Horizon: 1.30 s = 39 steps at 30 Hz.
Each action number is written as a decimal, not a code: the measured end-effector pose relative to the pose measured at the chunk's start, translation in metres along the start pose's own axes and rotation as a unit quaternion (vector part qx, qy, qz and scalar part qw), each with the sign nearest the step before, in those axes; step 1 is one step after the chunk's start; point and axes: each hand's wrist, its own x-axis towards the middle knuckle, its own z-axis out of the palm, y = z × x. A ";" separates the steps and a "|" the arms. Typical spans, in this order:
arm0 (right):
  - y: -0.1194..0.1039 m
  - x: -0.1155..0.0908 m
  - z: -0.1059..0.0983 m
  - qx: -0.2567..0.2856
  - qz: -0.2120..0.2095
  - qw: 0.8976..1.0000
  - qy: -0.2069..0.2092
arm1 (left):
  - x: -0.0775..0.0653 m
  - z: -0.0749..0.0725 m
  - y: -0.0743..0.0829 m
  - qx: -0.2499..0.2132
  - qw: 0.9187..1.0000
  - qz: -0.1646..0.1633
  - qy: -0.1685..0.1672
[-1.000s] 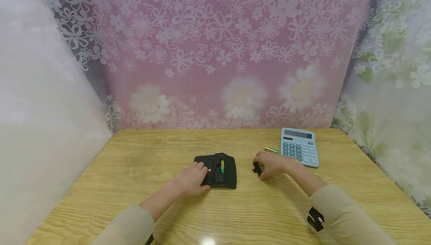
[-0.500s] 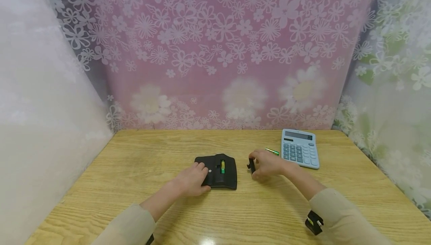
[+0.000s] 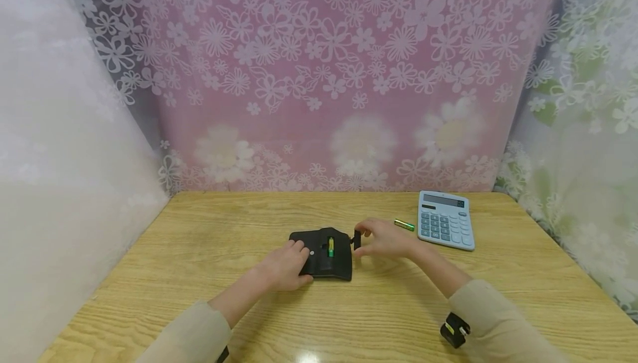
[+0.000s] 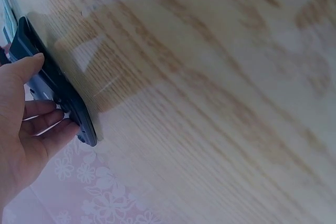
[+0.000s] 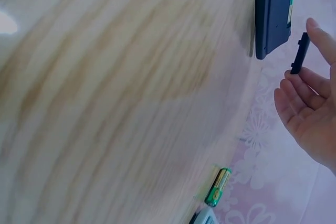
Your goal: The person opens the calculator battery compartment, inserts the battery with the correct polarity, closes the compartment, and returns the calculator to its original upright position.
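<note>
head view, left hand point(image 3: 284, 266): laid over the left part of the black device point(image 3: 319, 266), fingers on its upper face and thumb at the near edge, gripping it.
head view, black device: flat on the wooden table point(image 3: 239, 318), about the middle, bay side up, a small pale dot point(image 3: 312, 252) on its face.
head view, seated battery point(image 3: 331, 246): green and gold, lying lengthwise in the uncovered bay of the black device.
head view, right hand point(image 3: 386, 238): pinching the battery cover point(image 3: 357, 240) between thumb and fingers.
head view, battery cover: small, black, held on edge just beside the device's right side, a little tab towards it.
head view, loose battery point(image 3: 404, 224): on the table, between the right hand and the light blue calculator point(image 3: 445, 220).
head view, floral curtain point(image 3: 319, 75): pink with white flowers, behind the table.
left wrist view, left hand: thumb on one long side of the device, fingers bent against the other part, grasping.
right wrist view, right hand: thumb and fingertips at opposite ends of the battery cover, a visible gap between cover and device.
right wrist view, loose battery: near the calculator's corner.
</note>
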 end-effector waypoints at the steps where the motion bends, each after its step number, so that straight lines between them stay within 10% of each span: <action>1: -0.002 0.001 0.000 0.016 0.003 1.000 0.000 | 0.000 0.000 0.000 -0.001 1.000 0.000 0.000; 17: -0.025 0.019 0.016 0.093 -0.008 0.995 0.031 | -0.001 0.000 -0.001 -0.002 1.000 0.005 0.011; 39: -0.035 0.029 0.030 0.061 -0.006 0.998 0.017 | 0.001 -0.001 0.000 -0.001 1.000 -0.004 -0.009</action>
